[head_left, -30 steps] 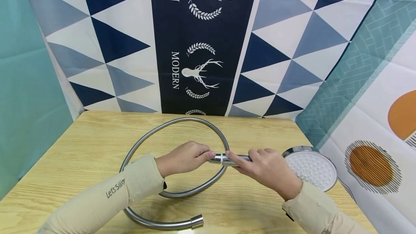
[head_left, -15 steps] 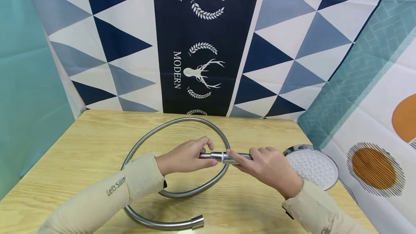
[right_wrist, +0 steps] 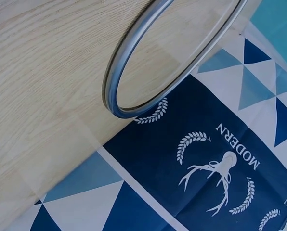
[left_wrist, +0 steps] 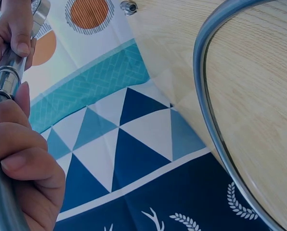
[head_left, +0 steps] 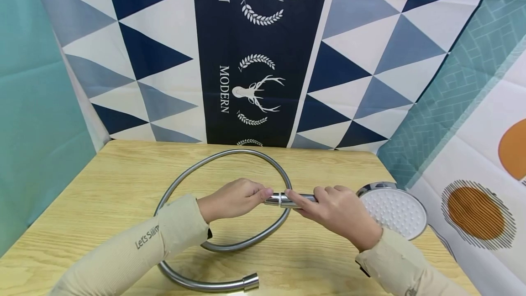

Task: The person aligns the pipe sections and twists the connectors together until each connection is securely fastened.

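Observation:
My right hand (head_left: 334, 211) grips the chrome handle (head_left: 305, 198) of a hand shower, index finger laid along it toward the joint. The round white spray face (head_left: 394, 213) sits beyond that wrist, at right in the head view. From the other side my left hand (head_left: 238, 199) holds the chrome connector (head_left: 271, 199) of the metal shower hose (head_left: 176, 178), flush against the handle's end with a pale ring between. In the left wrist view, the fingers (left_wrist: 25, 144) curl round the hose end, below the ringed chrome collar (left_wrist: 6, 82). The right wrist view shows mostly hose and table.
The hose loops across the wooden table (head_left: 115, 191); its other end, a conical nut (head_left: 250, 281), lies near the front edge. A small metal fitting (left_wrist: 129, 6) shows at the top of the left wrist view. Patterned cloth (head_left: 160, 81) hangs behind, with coverings on both sides.
Half a second ago my left thumb and fingers were spread off the connector; now they have closed round it again. My right hand keeps its grip on the handle with little movement.

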`<state>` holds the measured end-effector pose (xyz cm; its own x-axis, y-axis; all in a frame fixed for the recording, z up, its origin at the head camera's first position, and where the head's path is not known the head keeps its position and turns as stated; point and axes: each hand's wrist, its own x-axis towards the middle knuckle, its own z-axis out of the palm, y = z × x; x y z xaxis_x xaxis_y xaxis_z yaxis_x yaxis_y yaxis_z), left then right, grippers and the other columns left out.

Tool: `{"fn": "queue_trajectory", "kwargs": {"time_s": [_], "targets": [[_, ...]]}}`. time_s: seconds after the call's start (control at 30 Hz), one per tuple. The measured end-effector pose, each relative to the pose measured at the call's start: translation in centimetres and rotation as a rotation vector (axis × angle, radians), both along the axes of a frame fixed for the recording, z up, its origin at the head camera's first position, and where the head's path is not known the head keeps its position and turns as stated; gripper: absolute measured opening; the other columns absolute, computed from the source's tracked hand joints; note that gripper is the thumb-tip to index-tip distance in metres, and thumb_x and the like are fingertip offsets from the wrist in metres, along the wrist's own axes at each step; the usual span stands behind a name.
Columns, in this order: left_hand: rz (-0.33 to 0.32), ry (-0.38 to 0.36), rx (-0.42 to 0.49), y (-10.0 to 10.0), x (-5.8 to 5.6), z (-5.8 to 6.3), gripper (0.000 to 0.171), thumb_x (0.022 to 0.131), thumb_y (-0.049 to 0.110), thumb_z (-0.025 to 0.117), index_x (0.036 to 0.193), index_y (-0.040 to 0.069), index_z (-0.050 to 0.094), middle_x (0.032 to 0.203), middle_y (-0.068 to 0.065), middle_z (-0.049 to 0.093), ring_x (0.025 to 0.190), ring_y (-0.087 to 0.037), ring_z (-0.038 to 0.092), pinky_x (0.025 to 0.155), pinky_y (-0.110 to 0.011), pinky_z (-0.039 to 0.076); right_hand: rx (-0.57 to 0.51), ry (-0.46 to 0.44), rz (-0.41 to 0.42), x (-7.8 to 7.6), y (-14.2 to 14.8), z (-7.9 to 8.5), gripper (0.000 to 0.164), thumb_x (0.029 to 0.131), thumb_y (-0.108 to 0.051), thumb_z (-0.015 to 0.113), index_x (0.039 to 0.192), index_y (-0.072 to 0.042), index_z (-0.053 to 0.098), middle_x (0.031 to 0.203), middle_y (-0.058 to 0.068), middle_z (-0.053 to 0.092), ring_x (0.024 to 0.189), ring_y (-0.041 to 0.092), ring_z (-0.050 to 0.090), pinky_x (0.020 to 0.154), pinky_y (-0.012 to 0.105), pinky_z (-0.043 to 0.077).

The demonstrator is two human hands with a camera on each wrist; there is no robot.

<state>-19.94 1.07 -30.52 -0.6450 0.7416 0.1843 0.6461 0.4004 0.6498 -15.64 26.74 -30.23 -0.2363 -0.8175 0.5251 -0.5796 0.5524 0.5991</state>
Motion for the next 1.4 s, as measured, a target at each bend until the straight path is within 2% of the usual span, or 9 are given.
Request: {"fn": "queue_trajectory", "kwargs": {"time_s": [0.1, 0.2, 0.53, 0.83, 1.03, 1.13, 1.27, 1.4], "targets": [[0.008, 0.010, -0.022, 0.0, 0.0, 0.1, 0.036, 0.103, 0.026, 0.044, 0.108, 0.001, 0.069, 0.072, 0.002, 0.057, 0.068, -0.009, 0.053, 0.067, -0.027, 0.045, -0.001, -0.003, -0.001, 0.0, -0.1, 0.0, 0.043, 0.106, -0.035, 0.027, 0.124, -0.016, 0.060, 0.053, 0.001, 0.037, 0.038, 0.009, 0.028, 0.038, 0.020, 0.022], [0.008, 0.029, -0.033, -0.1, 0.1, 0.2, 0.030, 0.103, 0.025, 0.047, 0.100, 0.003, 0.068, 0.063, 0.006, 0.039, 0.057, -0.007, 0.036, 0.057, -0.024, 0.035, -0.001, -0.003, 0.000, 0.0, -0.1, 0.1, 0.042, 0.106, -0.035, 0.027, 0.125, -0.016, 0.060, 0.053, 0.001, 0.037, 0.038, 0.009, 0.028, 0.038, 0.020, 0.022], [-0.019, 0.101, -0.008, -0.3, 0.3, 0.1, 0.021, 0.099, 0.023, 0.054, 0.090, 0.007, 0.064, 0.061, 0.009, 0.040, 0.053, -0.003, 0.034, 0.051, -0.020, 0.030, -0.009, 0.009, 0.039, 0.0, -0.1, 0.2, 0.041, 0.106, -0.036, 0.028, 0.127, -0.017, 0.058, 0.053, 0.000, 0.035, 0.039, 0.008, 0.023, 0.038, 0.019, 0.017], [-0.023, 0.166, 0.097, -1.1, 0.5, 0.0, 0.017, 0.095, 0.018, 0.061, 0.094, 0.003, 0.067, 0.059, 0.010, 0.042, 0.049, 0.001, 0.033, 0.046, -0.018, 0.028, 0.000, 0.008, 0.018, 0.0, -0.7, 0.8, 0.042, 0.106, -0.036, 0.029, 0.125, -0.017, 0.061, 0.054, 0.001, 0.036, 0.039, 0.009, 0.026, 0.038, 0.020, 0.020], [-0.025, 0.176, 0.116, -1.3, 0.6, 0.0, 0.015, 0.094, 0.017, 0.064, 0.094, 0.002, 0.067, 0.060, 0.011, 0.043, 0.049, 0.002, 0.033, 0.046, -0.018, 0.028, -0.001, 0.008, 0.027, 0.0, -0.9, 1.0, 0.042, 0.106, -0.036, 0.028, 0.125, -0.017, 0.061, 0.054, 0.000, 0.036, 0.039, 0.008, 0.026, 0.039, 0.020, 0.020], [-0.018, 0.134, 0.109, -1.3, 0.7, 0.0, 0.017, 0.095, 0.018, 0.061, 0.095, 0.002, 0.067, 0.058, 0.010, 0.041, 0.048, 0.001, 0.032, 0.045, -0.019, 0.027, -0.001, 0.009, 0.028, 0.0, -1.0, 0.9, 0.042, 0.106, -0.036, 0.028, 0.125, -0.017, 0.060, 0.054, 0.000, 0.036, 0.039, 0.008, 0.025, 0.039, 0.020, 0.020], [-0.013, 0.022, 0.090, -1.3, 0.6, 0.2, 0.025, 0.099, 0.022, 0.055, 0.100, 0.002, 0.070, 0.056, 0.009, 0.037, 0.047, -0.002, 0.030, 0.047, -0.020, 0.026, 0.003, 0.011, 0.029, 0.0, -1.0, 0.8, 0.042, 0.106, -0.036, 0.029, 0.125, -0.017, 0.061, 0.054, 0.000, 0.035, 0.039, 0.008, 0.024, 0.039, 0.020, 0.019], [-0.050, -0.030, 0.087, -1.5, 0.3, 0.2, 0.026, 0.100, 0.020, 0.054, 0.098, 0.001, 0.071, 0.055, 0.009, 0.035, 0.047, -0.002, 0.029, 0.047, -0.020, 0.025, 0.008, 0.014, 0.031, -0.1, -1.1, 0.6, 0.042, 0.106, -0.036, 0.029, 0.124, -0.017, 0.061, 0.053, 0.000, 0.035, 0.039, 0.008, 0.025, 0.038, 0.020, 0.019]]}}
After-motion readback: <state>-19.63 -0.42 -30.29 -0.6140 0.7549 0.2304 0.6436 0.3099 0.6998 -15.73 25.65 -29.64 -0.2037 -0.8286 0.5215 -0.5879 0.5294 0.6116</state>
